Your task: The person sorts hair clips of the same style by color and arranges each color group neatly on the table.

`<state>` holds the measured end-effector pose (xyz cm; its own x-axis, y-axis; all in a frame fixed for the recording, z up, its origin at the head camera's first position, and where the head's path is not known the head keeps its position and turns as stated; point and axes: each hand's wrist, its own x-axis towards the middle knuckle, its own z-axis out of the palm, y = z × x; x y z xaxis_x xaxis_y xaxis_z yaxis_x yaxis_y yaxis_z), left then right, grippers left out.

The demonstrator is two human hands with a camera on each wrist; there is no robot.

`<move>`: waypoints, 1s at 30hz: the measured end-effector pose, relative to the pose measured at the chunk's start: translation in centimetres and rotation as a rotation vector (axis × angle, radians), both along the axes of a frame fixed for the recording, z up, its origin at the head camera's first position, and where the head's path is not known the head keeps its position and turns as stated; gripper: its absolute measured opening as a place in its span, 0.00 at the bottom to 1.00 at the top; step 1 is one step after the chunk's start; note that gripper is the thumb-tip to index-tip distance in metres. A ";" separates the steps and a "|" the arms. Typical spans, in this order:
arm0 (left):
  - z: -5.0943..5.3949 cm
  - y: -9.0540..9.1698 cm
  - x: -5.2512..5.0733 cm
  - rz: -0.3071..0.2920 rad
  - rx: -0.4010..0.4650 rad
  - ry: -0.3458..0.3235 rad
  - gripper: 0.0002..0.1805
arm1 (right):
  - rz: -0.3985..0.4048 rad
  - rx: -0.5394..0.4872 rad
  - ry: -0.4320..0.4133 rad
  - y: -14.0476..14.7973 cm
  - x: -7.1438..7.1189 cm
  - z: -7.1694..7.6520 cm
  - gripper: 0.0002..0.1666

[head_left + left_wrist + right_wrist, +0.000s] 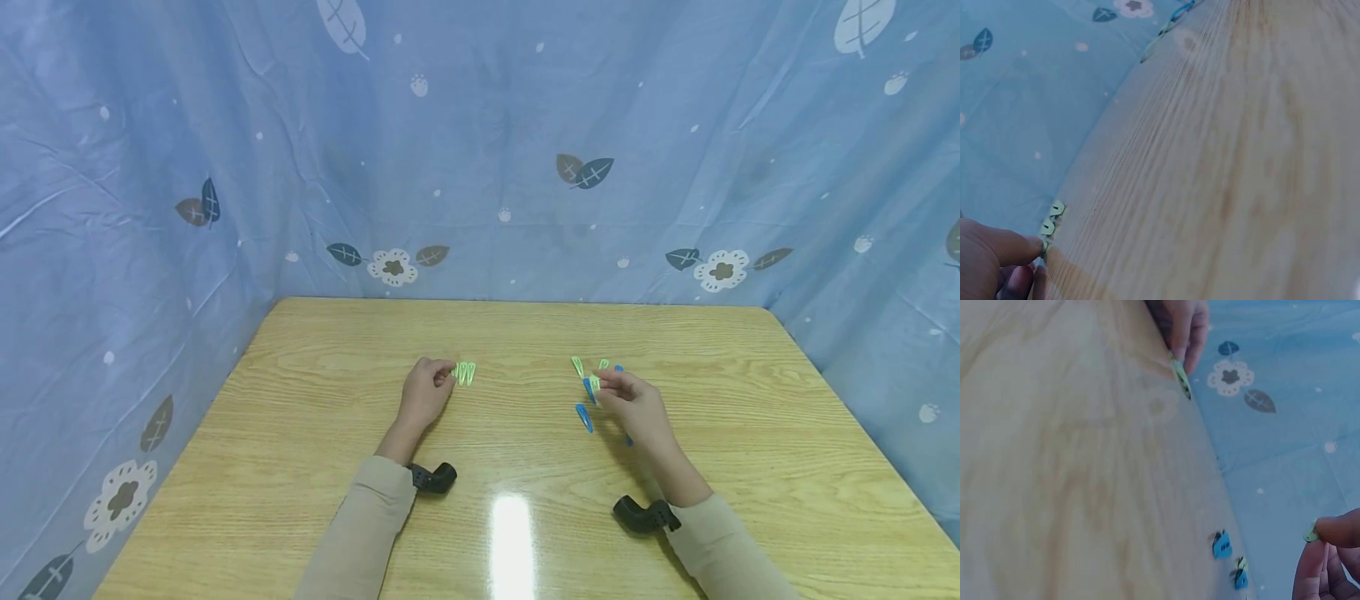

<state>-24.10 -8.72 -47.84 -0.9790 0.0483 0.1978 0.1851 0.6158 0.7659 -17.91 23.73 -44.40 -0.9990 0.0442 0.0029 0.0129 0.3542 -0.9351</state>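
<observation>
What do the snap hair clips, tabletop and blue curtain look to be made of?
Green snap hair clips and blue snap hair clips: probably painted metal, being thin and evenly coloured; plastic isn't ruled out.
Tabletop: wood or wood-look laminate, glossy, with grain and a bright reflection.
Blue curtain: fabric or soft sheeting, faintly sheened, with creases.

Blue curtain (480,125) (probably cloth), wooden table (510,450)

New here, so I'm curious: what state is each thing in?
Row of slim light-green hair clips: lying side by side.
Left hand: at the row's left end, grip unclear.
Right hand: pinching a raised green clip.
Slim blue hair clips: scattered.
Loose green clips: scattered.
Open or snapped: too small to tell.
</observation>
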 end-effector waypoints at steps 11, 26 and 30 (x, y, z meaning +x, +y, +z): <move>-0.1 0.0 -0.1 0.007 0.000 -0.003 0.13 | 0.073 -0.133 -0.015 -3.5 -1.1 0.8 0.24; 0.0 -0.1 -0.1 -0.003 0.008 -0.010 0.13 | 0.083 -0.229 -0.020 -11.0 -4.4 -0.3 0.21; 0.0 -0.1 -0.1 -0.003 0.005 -0.001 0.12 | 0.062 -0.265 -0.028 -12.5 -5.0 -1.1 0.20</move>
